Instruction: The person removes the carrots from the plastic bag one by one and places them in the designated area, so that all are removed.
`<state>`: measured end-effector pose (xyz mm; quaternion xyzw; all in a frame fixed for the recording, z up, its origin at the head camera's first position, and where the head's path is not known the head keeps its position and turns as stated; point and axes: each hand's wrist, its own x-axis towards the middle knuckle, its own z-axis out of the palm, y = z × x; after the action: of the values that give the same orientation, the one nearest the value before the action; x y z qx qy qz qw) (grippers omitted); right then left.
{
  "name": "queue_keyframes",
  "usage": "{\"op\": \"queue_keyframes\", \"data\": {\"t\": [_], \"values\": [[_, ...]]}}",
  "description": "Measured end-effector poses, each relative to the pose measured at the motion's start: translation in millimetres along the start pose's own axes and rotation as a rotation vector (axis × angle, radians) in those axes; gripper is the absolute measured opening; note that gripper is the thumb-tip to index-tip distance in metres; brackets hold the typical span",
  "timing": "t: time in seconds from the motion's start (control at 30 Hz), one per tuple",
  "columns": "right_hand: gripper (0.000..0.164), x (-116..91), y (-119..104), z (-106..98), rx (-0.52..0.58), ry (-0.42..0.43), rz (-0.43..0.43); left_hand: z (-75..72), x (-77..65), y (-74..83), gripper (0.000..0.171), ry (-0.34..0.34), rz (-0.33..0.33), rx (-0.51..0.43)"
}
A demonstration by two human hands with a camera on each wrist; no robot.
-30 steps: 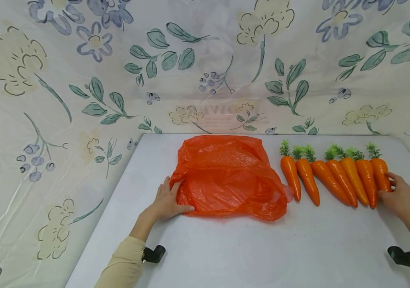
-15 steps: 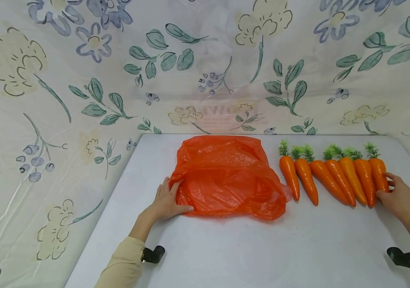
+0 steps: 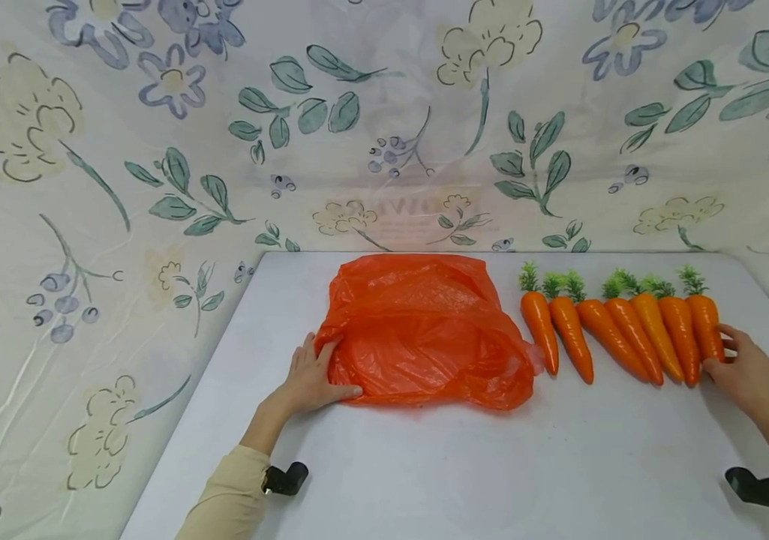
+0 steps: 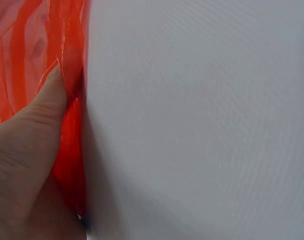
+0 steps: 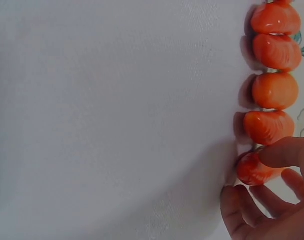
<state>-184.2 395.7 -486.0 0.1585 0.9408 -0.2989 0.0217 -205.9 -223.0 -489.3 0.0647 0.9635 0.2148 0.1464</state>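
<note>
An orange-red plastic bag lies crumpled on the white table. My left hand rests against its left edge, fingers fairly straight along the side and thumb on the front corner. In the left wrist view the thumb presses into a fold of the film. To the right, several orange carrots with green tops, such as the leftmost carrot, form a row. My right hand grips the rightmost carrot near its lower end, thumb on one side and fingers on the other; the right wrist view shows this carrot end-on.
The white table extends in front of the bag and the carrots. Behind its far edge hangs a floral sheet. A dark wrist device sticks out beside the left cuff, another dark device by the right.
The whole head view has shifted slightly, so the bag, carrots and hands appear a little further left. Both hands stay at the same places on the bag and the rightmost carrot.
</note>
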Motion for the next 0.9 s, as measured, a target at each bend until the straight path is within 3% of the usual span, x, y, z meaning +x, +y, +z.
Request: {"op": "queue_keyframes", "data": {"t": [0.7, 0.9], "values": [[0.070, -3, -7, -8, 0.009, -0.004, 0.006, -8.4, 3.6, 3.9, 0.101, 0.010, 0.028, -0.015], [0.070, 3, -3, -8, 0.003, 0.012, -0.011, -14.1, 1.9, 6.4, 0.093, 0.022, 0.031, -0.018]]}}
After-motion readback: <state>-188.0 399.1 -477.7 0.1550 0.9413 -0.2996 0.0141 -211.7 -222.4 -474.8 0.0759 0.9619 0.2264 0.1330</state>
